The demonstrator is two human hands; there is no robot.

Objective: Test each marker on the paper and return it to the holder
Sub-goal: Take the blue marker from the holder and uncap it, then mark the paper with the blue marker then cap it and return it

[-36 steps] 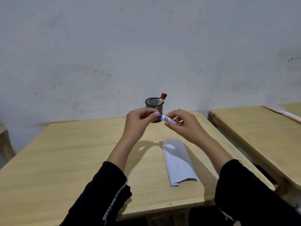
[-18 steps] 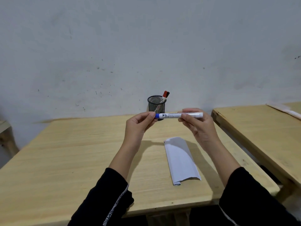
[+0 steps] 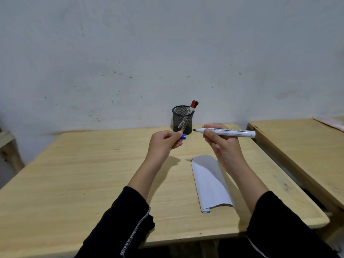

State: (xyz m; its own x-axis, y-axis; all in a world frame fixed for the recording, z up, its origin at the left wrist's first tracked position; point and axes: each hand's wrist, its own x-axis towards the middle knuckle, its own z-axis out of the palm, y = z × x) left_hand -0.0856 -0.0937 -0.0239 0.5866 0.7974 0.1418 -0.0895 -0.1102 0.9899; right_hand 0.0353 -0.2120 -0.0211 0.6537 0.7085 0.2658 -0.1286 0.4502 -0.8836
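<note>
My right hand (image 3: pixel 221 144) holds a white marker (image 3: pixel 230 132) level above the table, its bare dark tip pointing left. My left hand (image 3: pixel 164 142) pinches the marker's blue cap (image 3: pixel 183 136), a short gap away from the tip. A folded white paper (image 3: pixel 209 181) lies on the wooden table (image 3: pixel 83 174) below my right hand, with a small red mark at its far corner. A black mesh holder (image 3: pixel 182 120) stands at the table's far edge, behind my hands. Two markers, one with a red cap (image 3: pixel 192 105) and one with a dark cap, lean in it.
A second wooden table (image 3: pixel 307 155) stands to the right across a narrow gap, with a pale long object (image 3: pixel 329 121) at its far end. A grey wall rises right behind the holder. Part of a wooden piece of furniture (image 3: pixel 7 146) shows at the far left.
The blue cap has come off the marker: my left hand drew it away to the left while my right hand kept the marker, whose tip is now bare.
</note>
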